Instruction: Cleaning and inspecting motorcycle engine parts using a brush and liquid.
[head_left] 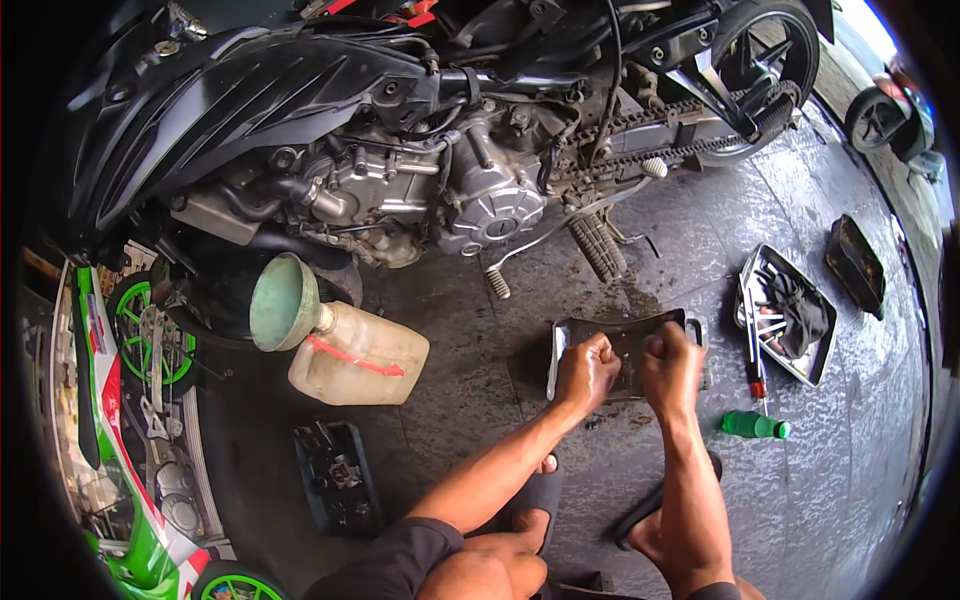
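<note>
My left hand (588, 372) and my right hand (673, 372) are both closed in fists over a dark, shallow metal pan (627, 340) on the floor. A narrow gap parts them. Fingers are curled inward, and what they hold, if anything, is hidden. The left fist is over the pan's left side, the right fist over its right side. Behind the pan stands a motorcycle, its round engine cover (500, 215) and foot peg (597, 245) nearest to it. Dark wet spots mark the floor around the pan.
Left of the pan lies a whitish plastic jug (365, 355) with a pale green funnel (283, 305). A dark tray of small parts (372, 500) is nearer me. At right are a tool tray (822, 365), a screwdriver (757, 385), a green bottle (752, 425) and a dark bin (856, 265).
</note>
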